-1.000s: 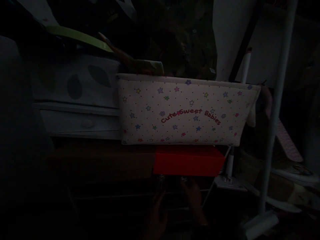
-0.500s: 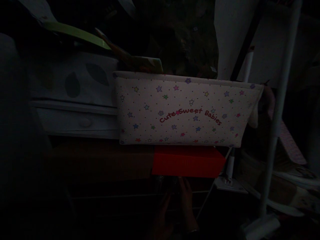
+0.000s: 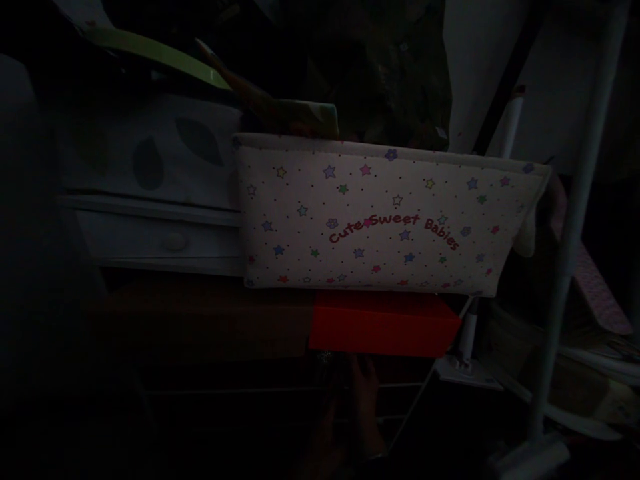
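Observation:
The scene is very dark. My right hand (image 3: 366, 397) reaches up from the bottom middle, its fingertips just under a red box (image 3: 383, 323). My left hand (image 3: 324, 430) is a faint shape close beside it on the left. A small glittering thing (image 3: 325, 358) shows just above the left hand; I cannot tell whether either hand holds it. On the red box rests a white fabric organiser (image 3: 385, 217) printed with coloured stars and the words "Cute Sweet Babies". The fingers of both hands are lost in shadow.
A pale drawer unit (image 3: 160, 237) with a round knob stands at the left, with a green flat thing (image 3: 160, 57) on top. A white pole (image 3: 575, 233) rises at the right, above a white base (image 3: 530, 457). A dark brown surface (image 3: 200, 320) lies beside the red box.
My two hands have drawn closer together under the red box. The view has shifted slightly, so everything sits a little further right.

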Demonstrator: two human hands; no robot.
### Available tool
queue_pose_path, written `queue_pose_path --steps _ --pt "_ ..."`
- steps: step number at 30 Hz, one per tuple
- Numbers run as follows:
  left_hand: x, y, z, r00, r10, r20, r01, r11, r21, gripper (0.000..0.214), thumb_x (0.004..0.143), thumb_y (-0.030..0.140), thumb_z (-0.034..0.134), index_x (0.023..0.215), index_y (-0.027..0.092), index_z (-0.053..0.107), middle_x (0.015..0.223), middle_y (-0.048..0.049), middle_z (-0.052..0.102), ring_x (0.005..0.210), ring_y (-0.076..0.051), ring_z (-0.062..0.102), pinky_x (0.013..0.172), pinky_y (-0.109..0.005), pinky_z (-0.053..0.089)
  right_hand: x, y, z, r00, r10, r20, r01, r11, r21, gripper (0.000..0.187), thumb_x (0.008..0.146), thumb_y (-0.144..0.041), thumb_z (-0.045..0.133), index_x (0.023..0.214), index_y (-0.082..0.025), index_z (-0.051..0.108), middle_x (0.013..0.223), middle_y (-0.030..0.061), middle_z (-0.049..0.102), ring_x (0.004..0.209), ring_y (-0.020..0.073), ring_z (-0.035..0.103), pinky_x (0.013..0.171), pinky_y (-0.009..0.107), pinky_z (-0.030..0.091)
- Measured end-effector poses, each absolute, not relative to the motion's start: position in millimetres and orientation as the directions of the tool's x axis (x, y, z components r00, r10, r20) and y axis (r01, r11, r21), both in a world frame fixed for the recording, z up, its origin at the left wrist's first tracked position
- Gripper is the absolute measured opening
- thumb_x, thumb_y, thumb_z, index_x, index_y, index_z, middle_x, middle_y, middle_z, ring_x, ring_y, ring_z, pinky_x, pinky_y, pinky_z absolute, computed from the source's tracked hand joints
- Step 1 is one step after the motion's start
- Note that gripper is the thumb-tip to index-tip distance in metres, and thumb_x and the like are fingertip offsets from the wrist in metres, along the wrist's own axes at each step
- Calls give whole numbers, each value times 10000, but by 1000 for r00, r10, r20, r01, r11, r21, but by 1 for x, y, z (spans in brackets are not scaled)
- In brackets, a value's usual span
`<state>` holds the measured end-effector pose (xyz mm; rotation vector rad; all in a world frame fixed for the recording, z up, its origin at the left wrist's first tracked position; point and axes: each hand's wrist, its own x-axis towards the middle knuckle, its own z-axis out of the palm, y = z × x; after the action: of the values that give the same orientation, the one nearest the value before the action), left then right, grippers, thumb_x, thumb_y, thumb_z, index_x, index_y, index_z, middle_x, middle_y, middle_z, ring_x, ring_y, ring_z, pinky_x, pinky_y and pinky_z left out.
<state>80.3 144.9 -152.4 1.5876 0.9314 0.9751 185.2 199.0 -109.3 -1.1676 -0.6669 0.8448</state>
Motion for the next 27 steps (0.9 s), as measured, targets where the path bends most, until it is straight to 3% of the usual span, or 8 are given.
queue_pose_path --steps 5,7,11,19,22,27 --pt "82 145 -150 376 918 129 123 -187 975 713 782 258 551 1439 126 307 1566 -162 205 1441 -248 202 1191 -410 166 182 196 -104 523 852 19 -211 151 -966 538 647 -539 688 1007 -153 589 1014 115 705 903 250 653 759 328 521" --pt "83 145 -150 377 916 137 92 -184 979 725 773 248 559 1444 153 302 1575 -134 193 1447 -249 176 1194 -407 160 182 194 -103 505 863 10 -213 137 -967 581 647 -557 684 1044 -149 575 1061 129 694 932 263 650 765 337 522" --pt "85 146 -153 373 912 173 34 -200 979 714 783 242 550 1449 234 294 1575 -71 220 1449 -243 162 1195 -421 156 186 192 -108 475 878 49 -151 136 -979 601 681 -586 653 1094 -153 587 1121 131 686 1028 275 630 833 346 505" --pt "84 150 -160 383 895 229 113 -291 950 664 791 226 518 1431 231 342 1551 -81 289 1447 -243 168 1193 -434 153 191 192 -125 508 860 39 -137 125 -983 676 677 -614 632 1180 -166 583 1171 130 667 1080 281 616 860 372 501" --pt "82 148 -164 360 913 193 150 -261 954 678 770 226 533 1422 166 359 1540 -132 299 1428 -258 239 1179 -438 199 198 186 -127 578 816 15 -147 122 -982 608 659 -609 643 1079 -170 605 1080 114 691 996 270 638 840 362 499" --pt "69 135 -163 351 936 -31 344 -98 934 554 769 218 490 1313 112 510 1406 -156 507 1304 -254 462 1124 -417 322 212 172 -124 607 794 -23 -197 122 -973 461 607 -640 639 741 -200 611 625 -18 629 623 171 573 611 298 469"
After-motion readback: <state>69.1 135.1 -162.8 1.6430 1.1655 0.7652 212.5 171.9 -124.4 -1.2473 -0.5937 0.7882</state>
